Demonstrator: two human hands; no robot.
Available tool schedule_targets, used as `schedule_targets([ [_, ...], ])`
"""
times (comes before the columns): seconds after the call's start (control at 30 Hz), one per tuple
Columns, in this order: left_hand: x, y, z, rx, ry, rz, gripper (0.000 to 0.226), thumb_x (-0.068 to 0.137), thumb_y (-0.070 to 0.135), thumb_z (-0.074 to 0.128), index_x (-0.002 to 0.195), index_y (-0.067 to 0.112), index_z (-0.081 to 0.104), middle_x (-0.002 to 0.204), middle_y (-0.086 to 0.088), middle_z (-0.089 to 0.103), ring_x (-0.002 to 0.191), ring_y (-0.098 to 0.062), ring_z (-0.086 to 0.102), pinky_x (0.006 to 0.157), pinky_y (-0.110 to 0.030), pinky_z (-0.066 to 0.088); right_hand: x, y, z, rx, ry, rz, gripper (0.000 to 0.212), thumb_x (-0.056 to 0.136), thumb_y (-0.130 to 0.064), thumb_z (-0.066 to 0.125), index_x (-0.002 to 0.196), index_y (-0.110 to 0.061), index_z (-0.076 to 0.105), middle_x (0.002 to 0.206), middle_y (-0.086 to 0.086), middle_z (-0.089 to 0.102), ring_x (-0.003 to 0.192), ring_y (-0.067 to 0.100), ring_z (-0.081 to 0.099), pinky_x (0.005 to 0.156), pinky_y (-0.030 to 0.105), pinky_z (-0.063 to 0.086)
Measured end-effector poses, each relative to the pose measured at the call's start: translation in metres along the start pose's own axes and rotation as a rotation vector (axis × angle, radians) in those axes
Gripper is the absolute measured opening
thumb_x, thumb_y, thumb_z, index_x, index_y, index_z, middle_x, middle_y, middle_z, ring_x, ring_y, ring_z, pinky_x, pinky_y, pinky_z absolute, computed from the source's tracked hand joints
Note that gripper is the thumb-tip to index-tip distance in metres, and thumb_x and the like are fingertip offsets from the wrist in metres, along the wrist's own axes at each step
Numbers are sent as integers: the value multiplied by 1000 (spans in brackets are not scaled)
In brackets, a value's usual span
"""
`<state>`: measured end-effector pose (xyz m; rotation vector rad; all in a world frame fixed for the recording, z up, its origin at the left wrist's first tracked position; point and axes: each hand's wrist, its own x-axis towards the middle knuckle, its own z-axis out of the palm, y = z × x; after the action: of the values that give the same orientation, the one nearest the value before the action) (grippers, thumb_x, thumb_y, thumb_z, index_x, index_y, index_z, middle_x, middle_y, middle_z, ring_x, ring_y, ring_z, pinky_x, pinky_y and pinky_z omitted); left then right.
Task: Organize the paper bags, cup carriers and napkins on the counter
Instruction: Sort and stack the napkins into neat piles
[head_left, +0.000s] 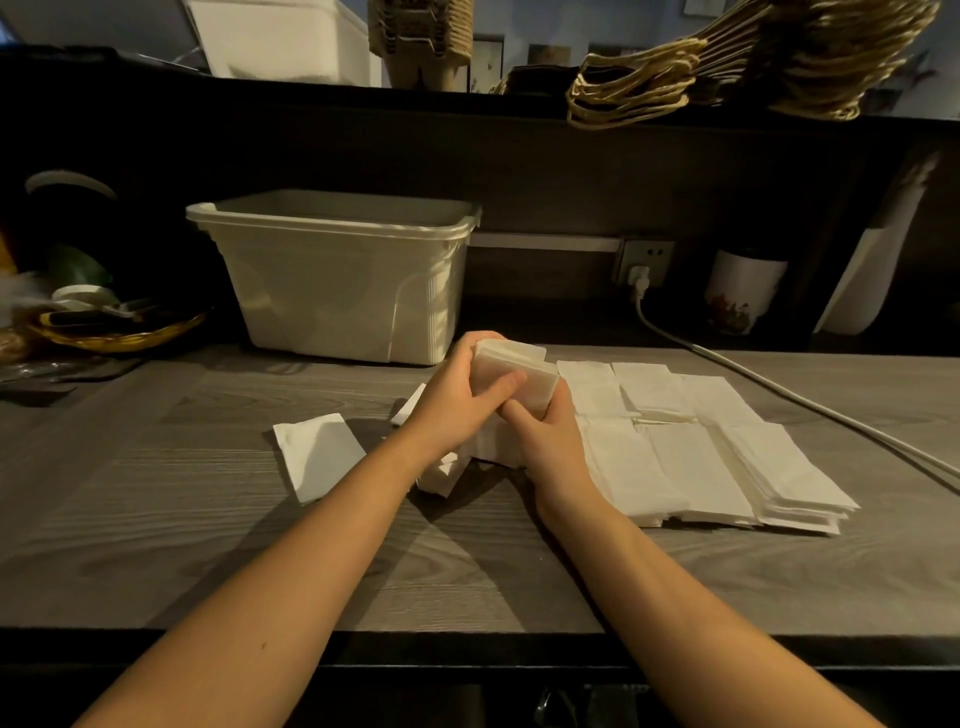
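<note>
Both hands hold one thick stack of white napkins (524, 371) lifted above the grey wooden counter (208, 519). My left hand (460, 400) grips its left side, fingers curled over the front. My right hand (545, 431) grips it from below on the right. More white napkins (701, 447) lie in overlapping piles to the right. A single napkin (319, 454) lies alone to the left, and a few loose ones (441, 473) sit under my left wrist. Paper bags with twisted handles (727, 67) and brown cup carriers (421, 36) stand on the upper shelf.
A cream plastic bin (337, 280) stands at the back of the counter, just behind my hands. A white cable (779, 395) runs from a wall socket (644, 260) across the right side. A cup (743, 291) sits back right, a basket of clutter (114, 327) back left.
</note>
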<state>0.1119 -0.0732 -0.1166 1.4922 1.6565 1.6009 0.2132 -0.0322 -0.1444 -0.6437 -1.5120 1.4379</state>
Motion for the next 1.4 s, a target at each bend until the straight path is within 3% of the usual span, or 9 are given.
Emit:
schedule_targets([
  [0.13,-2,2,5,-50,8,-40,31,91,25,56,116,29,40,104,12,50,92,-1,52,70,-15,51,1,0,0,64,29,107,36,88,-12,56,121,-21,44,112,4,56,99,17,59,79,40,57],
  [0.3,-5,2,15,-82,-21,-61,25,91,23,57,113,28,45,98,11,54,89,-2,54,73,-18,49,1,-2,1,56,72,93,29,93,-6,41,118,-19,47,106,5,58,93,12,59,74,28,53],
  [0.47,-4,2,11,-88,-8,-62,23,92,18,56,110,28,47,99,10,56,95,-6,54,83,-24,48,2,-5,2,52,75,92,32,91,-5,42,118,-22,46,112,6,57,99,14,57,84,32,52],
  [0.57,-4,6,11,-137,25,-42,23,93,14,53,106,31,47,98,11,55,94,-2,52,81,-22,48,2,-7,1,96,54,103,29,91,-9,46,116,-25,47,110,5,57,101,16,57,84,35,53],
  [0.77,-1,11,4,-447,131,-108,24,93,12,51,105,33,49,105,4,58,98,-9,55,74,-20,48,-1,-8,1,-19,-30,0,22,94,-21,51,116,-24,48,101,-4,58,91,7,58,67,18,50],
  [0.9,0,13,0,-519,109,-92,26,93,6,50,105,29,51,105,1,59,100,-10,56,76,-20,50,-3,-8,0,-70,-50,-40,6,95,-27,51,100,-30,53,94,-7,61,86,6,61,68,19,51],
  [1.13,-1,15,-3,-542,16,-80,31,92,2,49,106,30,51,111,-1,56,108,-16,55,86,-29,52,1,-10,-2,-86,-39,-70,10,91,-24,58,96,-33,56,96,-2,64,89,10,61,76,25,53],
  [1.27,3,11,-10,-421,89,-119,18,96,15,46,108,29,51,106,5,56,102,-12,55,83,-27,51,2,-9,-4,-20,2,-27,10,90,-22,60,98,-29,57,101,5,64,95,21,62,83,40,53],
  [1.4,12,-9,-29,425,224,-177,18,96,35,47,111,26,52,104,11,55,94,-11,53,73,-26,43,4,-12,-5,180,72,49,10,91,-18,57,96,-26,56,99,5,63,102,29,61,91,50,51],
])
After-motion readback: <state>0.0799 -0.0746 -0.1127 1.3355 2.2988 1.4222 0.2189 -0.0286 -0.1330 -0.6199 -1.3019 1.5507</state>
